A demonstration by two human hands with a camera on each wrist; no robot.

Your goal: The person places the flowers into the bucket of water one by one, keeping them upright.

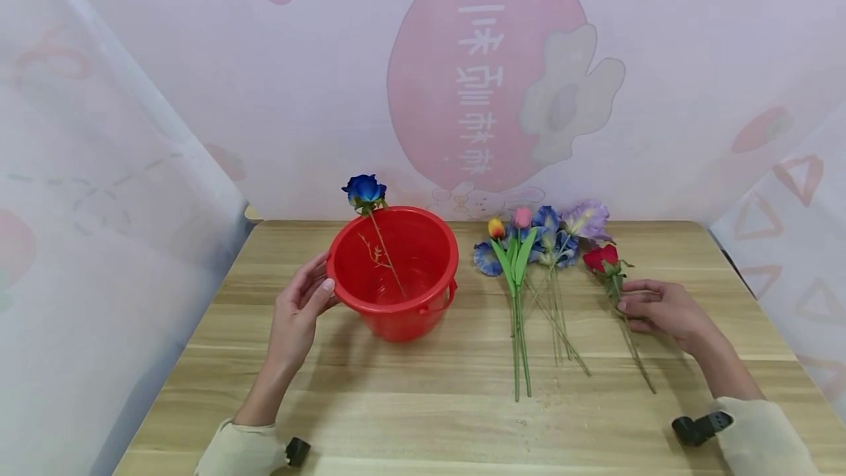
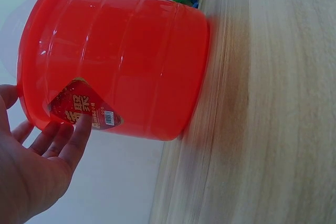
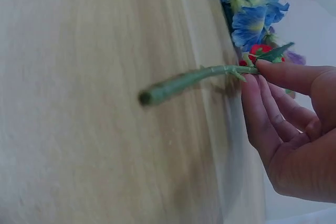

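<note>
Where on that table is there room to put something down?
The table is bare at the front, between the two sleeves. A narrower patch lies between the red bucket and the tulips. Back right is crowded: tulips, blue flowers, and the red rose the right hand pinches.

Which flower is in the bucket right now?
The blue rose: it slants down inside the red bucket, while all the others are outside it.

- Wooden table [image 1: 429, 417], beneath left fingers [image 1: 311, 264] and right fingers [image 1: 640, 297]
- Pale backdrop [image 1: 317, 94], beyond both
- Pink round print [image 1: 423, 72] with white lettering [image 1: 480, 87], beyond and between them
- Strawberry print [image 1: 761, 129], beyond and right of the right fingers
</note>
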